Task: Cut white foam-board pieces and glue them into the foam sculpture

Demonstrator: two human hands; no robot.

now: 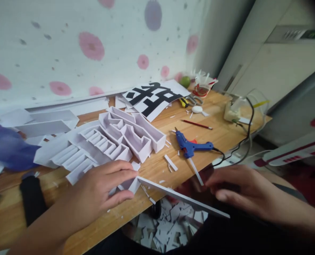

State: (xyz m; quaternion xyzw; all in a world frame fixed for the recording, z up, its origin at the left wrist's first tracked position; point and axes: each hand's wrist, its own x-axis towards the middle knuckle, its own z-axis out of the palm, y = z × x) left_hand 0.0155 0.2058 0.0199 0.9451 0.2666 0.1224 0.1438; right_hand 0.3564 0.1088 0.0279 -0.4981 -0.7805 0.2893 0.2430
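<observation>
Long white foam-board strip [184,198] lying over the near edge of the tabletop [221,134], one end under the left hand [101,193], the other end toward the right hand [242,189], above a bin of white offcuts [170,226] below the edge. Probably very light and stiff, but thin and easy to dent or snap; better held flat along the long edges, not by one far end. Left hand's grip flat and spread, fingers pressing down on the strip's folded end, not closed around it. Right hand's grip half-curled at the other end; cannot tell if really pinching the strip, because blurred. Behind the strip, a white foam-board character model [120,138] with walled channels. Right of the model, a blue glue gun [191,146] with black cable; further back, a printed black character sheet [153,95]. Left of the model, a blurred purple shape, not identifiable. Small things at the back right hard to make out.
</observation>
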